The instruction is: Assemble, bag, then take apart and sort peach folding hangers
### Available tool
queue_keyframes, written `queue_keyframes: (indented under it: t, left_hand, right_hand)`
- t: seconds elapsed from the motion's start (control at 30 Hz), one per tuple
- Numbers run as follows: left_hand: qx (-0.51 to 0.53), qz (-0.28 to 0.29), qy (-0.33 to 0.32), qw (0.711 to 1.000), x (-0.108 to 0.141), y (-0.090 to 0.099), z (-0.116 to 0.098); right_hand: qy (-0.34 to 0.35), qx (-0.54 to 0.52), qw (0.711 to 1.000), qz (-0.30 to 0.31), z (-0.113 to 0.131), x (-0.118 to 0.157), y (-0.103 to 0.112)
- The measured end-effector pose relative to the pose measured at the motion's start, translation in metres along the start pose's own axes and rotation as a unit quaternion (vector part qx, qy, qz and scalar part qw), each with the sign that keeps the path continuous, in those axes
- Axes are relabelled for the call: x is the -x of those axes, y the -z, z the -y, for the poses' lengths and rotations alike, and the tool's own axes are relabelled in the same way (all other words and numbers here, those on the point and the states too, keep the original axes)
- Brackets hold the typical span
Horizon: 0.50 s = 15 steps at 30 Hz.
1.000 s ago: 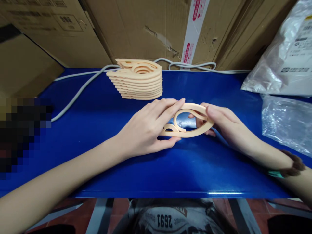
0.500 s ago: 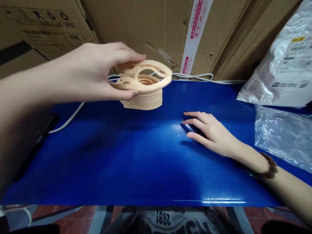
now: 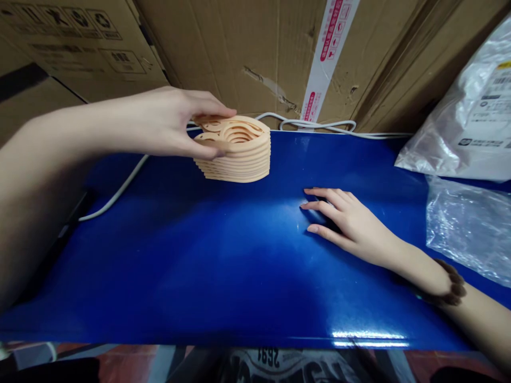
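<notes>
My left hand (image 3: 179, 125) pinches the top of a neat stack of beige, leaf-shaped openwork pieces (image 3: 243, 159) at the back of the blue table. The thumb lies along the near edge and the fingers along the far edge. Curved openings show in the upper surface, and thin layers are visible down the side. The fingers hide the left end of the top piece. To the right, my right hand (image 3: 347, 226) is palm down at the tabletop, fingers apart, holding nothing. It wears a brown beaded bracelet.
Cardboard boxes (image 3: 215, 64) stand behind the blue table (image 3: 199, 276). A white cable (image 3: 123, 186) runs along the back edge and curves down at left. On the right are a white plastic parcel bag (image 3: 459, 127) and a clear plastic bag (image 3: 467, 229). A dark flat object lies far left.
My left hand has lowered the beige piece, held tilted above the stack before, onto the top of it. The right hand has kept its open pose. The camera view has shifted slightly.
</notes>
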<state>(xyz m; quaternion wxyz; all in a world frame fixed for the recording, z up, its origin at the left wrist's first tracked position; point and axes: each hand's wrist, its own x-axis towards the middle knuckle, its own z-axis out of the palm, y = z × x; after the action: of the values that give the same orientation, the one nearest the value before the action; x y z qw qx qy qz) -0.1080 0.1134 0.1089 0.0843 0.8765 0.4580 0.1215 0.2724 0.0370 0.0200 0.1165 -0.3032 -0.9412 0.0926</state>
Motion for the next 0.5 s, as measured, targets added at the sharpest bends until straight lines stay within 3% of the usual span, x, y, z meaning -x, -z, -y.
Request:
queue_keyframes:
  t: [0.07,0.17,0.4,0.5]
  left_hand:
    - [0.013,-0.001,0.025,1.000,0.000,-0.001,-0.003]
    - [0.021,0.017,0.015,1.000,-0.003,0.000,-0.004]
    - [0.021,0.058,0.030,0.998,-0.012,0.004,0.008]
    - [0.004,0.029,0.005,1.000,-0.007,0.006,0.001]
  right_hand:
    - [0.001,-0.001,1.000,-0.001,0.000,0.000,0.000]
    - [0.003,-0.003,1.000,-0.004,0.000,0.001,0.001]
    - [0.001,-0.003,1.000,0.000,0.002,0.000,0.001]
    - [0.002,-0.003,1.000,0.007,0.001,0.000,0.000]
